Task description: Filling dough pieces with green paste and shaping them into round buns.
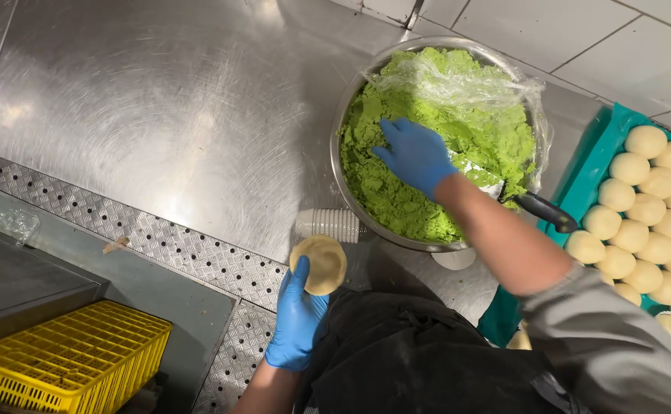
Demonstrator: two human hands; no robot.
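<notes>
The left hand (297,322), in a blue glove, cupped a flattened round of pale dough (319,264) in its palm, fingers curled loosely under it, just in front of a stack of white paper cups (328,225) lying on the steel counter (167,115). The right hand (416,156) — also blue-gloved — pressed its fingers down into the green paste (397,199) in a steel bowl (338,165), whether anything was pinched I could not tell. A black-handled scoop (544,209) leaned in the bowl, cling film (466,80) bunched at its far rim, and a teal tray (592,165) of pale dough balls (642,207) sat to the right — a yellow crate (67,356) lay at lower left.

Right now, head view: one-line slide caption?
Gloved right hand digs into green paste in a steel bowl while the left hand holds a flattened dough disc.
</notes>
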